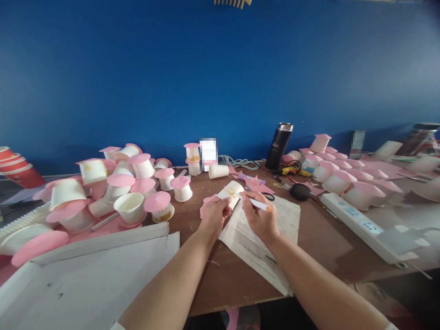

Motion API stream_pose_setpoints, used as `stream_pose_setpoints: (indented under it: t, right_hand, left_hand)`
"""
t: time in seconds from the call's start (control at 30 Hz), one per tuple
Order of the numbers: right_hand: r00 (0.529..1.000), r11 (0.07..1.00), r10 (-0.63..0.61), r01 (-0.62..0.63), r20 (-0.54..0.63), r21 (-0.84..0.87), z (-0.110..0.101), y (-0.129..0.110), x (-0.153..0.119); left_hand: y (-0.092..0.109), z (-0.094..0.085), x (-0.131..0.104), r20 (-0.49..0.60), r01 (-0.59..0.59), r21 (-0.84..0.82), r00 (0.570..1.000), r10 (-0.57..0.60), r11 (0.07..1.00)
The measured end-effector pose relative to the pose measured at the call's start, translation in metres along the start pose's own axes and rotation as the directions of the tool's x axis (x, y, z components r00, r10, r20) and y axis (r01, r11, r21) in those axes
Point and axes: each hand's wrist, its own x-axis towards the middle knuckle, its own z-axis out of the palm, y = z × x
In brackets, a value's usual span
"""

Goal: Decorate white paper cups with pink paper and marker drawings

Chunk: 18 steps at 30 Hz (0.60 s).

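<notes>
My left hand (217, 214) grips a small white paper cup (231, 189) lying tilted on its side, with yellow marks on its wall. In my right hand (260, 215) is a white marker pen with an orange end (264, 206), its tip side toward the cup. The tip itself is hidden by my fingers. Below both hands lies a printed paper sheet (247, 247). Pink paper scraps (257, 184) lie just behind the hands, and another pink piece (203, 211) shows beside my left hand.
Many paper cups with pink paper discs (157, 201) crowd the left, beside a white box lid (103, 270). A black thermos (279, 145) stands at the back. A round black lid (300, 191), a power strip (357, 227) and more pink-topped cups (338, 180) are on the right.
</notes>
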Motion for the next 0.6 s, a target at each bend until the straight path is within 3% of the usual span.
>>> stream_pose_setpoints:
  t: [0.6]
  right_hand:
    - [0.999, 1.0, 0.015, -0.014, -0.037, 0.025, 0.0006, 0.0018, 0.0017]
  left_hand:
    - [-0.0017, -0.0026, 0.0013, 0.012, -0.009, 0.021, 1.0, 0.008, 1.0]
